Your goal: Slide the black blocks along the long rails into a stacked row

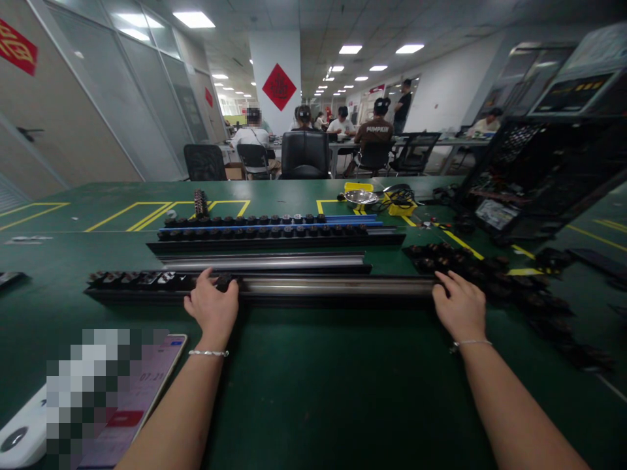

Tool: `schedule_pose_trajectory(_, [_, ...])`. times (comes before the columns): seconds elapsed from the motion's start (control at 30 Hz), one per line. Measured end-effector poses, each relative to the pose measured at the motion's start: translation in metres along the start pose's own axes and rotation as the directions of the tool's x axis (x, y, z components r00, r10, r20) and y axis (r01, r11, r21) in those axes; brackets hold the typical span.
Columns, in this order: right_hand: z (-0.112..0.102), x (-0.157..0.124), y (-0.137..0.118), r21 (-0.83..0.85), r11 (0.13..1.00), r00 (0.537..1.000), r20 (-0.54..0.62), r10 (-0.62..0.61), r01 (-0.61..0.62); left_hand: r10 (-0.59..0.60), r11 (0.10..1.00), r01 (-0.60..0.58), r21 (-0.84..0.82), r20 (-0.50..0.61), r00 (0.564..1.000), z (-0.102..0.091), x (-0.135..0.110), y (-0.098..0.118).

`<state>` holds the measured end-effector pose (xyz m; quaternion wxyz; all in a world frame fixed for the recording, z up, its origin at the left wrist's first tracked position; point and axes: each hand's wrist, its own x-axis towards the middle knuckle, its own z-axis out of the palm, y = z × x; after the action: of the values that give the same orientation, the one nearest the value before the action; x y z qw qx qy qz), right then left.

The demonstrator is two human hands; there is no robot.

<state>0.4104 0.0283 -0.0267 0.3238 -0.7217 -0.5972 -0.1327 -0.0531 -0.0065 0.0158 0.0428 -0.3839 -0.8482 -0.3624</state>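
A long rail (337, 287) with black edges and a shiny metallic channel lies crosswise in front of me. Several small black parts (142, 279) stand in a row in its left portion. My left hand (211, 307) pinches another small black part (226, 282) between thumb and fingers, at the end of that row. At the rail's right end, my right hand (460, 303) grips it with thumb and fingertips. Beyond lies a shorter silvery rail (264, 262), and farther back a rail filled with rows of black parts (264, 232) with blue strips.
Loose black parts (529, 287) are heaped on the right of the green table (323, 378). Behind them stands an open black computer case (539, 176). A metal bowl (361, 197) sits at the back. A phone (147, 391) lies front left. People sit at far desks.
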Motion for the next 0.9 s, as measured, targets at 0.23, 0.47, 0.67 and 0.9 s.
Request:
schedule_pose_trajectory(0.23, [-0.002,0.0,-0.002,0.01,1.0,1.0,0.015,0.022,-0.022,0.02,1.0,-0.02,-0.016,-0.014,1.0,0.004,0.001,-0.004])
schedule_pose_trajectory(0.47, [0.0,0.0,-0.003,0.004,1.0,1.0,-0.019,0.005,-0.005,0.046,0.999,-0.046,0.03,-0.007,0.999,0.001,0.0,-0.002])
schedule_pose_trajectory(0.67, [0.0,-0.001,-0.002,-0.002,1.0,1.0,-0.026,-0.006,0.006,0.126,0.987,-0.131,0.092,0.053,0.991,0.011,0.003,-0.013])
schedule_pose_trajectory(0.9, [-0.002,0.0,-0.004,-0.004,1.0,1.0,-0.016,0.011,-0.012,0.157,0.974,-0.177,0.141,0.144,0.977,0.01,0.004,-0.019])
